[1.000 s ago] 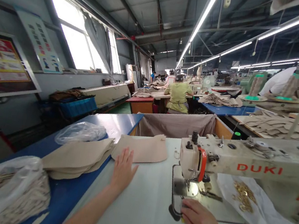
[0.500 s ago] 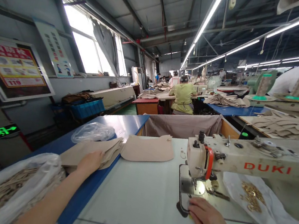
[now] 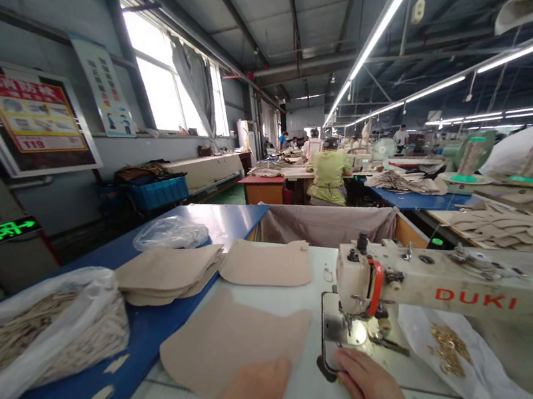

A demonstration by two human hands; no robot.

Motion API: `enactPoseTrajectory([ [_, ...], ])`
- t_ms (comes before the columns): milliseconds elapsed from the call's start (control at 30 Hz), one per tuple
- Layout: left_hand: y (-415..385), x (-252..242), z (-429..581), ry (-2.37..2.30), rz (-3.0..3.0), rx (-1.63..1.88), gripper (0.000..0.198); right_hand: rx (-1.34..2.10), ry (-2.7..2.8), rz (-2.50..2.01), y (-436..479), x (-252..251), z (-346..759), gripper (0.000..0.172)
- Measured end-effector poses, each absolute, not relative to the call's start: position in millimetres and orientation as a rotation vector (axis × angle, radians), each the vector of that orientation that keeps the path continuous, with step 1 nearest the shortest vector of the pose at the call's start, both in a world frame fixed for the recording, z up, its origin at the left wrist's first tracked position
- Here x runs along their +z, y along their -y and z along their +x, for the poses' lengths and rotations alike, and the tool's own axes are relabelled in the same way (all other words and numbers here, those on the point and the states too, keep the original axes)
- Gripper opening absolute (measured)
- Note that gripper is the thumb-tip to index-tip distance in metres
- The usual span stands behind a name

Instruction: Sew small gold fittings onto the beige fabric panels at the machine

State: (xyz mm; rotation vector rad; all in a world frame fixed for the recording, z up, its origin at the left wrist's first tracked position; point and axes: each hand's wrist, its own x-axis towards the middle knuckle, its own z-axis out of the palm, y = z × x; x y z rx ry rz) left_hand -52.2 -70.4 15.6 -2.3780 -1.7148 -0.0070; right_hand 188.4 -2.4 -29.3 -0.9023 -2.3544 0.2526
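Observation:
My left hand (image 3: 255, 386) grips the right edge of a beige fabric panel (image 3: 232, 336), which lies over the pale sewing table (image 3: 231, 295) and is slightly smeared by motion. At the front edge of the needle plate (image 3: 334, 318) rests my right hand (image 3: 376, 385), its fingers pressed together; whatever is under the fingertips is hidden. The sewing machine (image 3: 460, 284) stands just beyond it, with its presser foot area lit. Another beige panel (image 3: 266, 265) lies flat farther back, beside a stack of similar panels (image 3: 168, 272) on the blue table.
On the blue table (image 3: 153, 357) at left sit an open plastic bag of small beige strips (image 3: 22, 336) and a crumpled clear bag (image 3: 173, 233). Gold metal parts (image 3: 450, 350) lie on white plastic under the machine arm. A person in yellow-green (image 3: 329, 172) sits ahead.
My left hand has moved from the stack to the right, bringing one panel onto the sewing table in front of me. My right hand has stayed by the needle plate.

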Motion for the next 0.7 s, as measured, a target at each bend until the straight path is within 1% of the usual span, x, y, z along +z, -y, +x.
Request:
enactPoseTrajectory([
  [133,74.2,-16.7,-7.7,1.434,-2.516,-0.155,0.015,0.238,2.425,-0.882,7.4,-17.3,191.0,0.041],
  [233,72.6,-23.9,9.3,1.335,-2.53,-0.249,0.006,0.256,2.554,-0.828,8.1,-12.0,190.2,0.036],
  [267,73.1,-23.3,13.0,1.333,-2.541,-0.259,0.009,0.262,2.594,-0.81,7.2,-12.5,189.6,0.034],
  [333,76.2,-16.4,15.5,1.36,-2.599,-0.273,0.023,0.263,2.646,-0.78,4.3,-17.2,188.6,0.033],
  [400,81.0,-0.8,7.2,1.386,-2.682,-0.33,0.027,0.251,2.652,-0.761,0.7,-24.7,188.8,0.034],
  [467,85.0,22.9,-18.2,1.434,-2.698,-0.468,0.022,0.239,2.635,-0.744,-2.3,-32.2,190.2,0.035],
  [500,86.0,36.8,-38.5,1.508,-2.622,-0.565,0.023,0.236,2.621,-0.731,-3.3,-35.2,191.2,0.035],
  [600,86.5,82.7,-124.7,1.874,-2.115,-0.773,0.029,0.242,2.581,-0.71,-5.1,-40.3,193.8,0.035],
  [700,94.0,127.2,-222.3,2.337,-1.363,-0.743,0.031,0.249,2.556,-0.717,-5.3,-41.3,194.9,0.035],
])
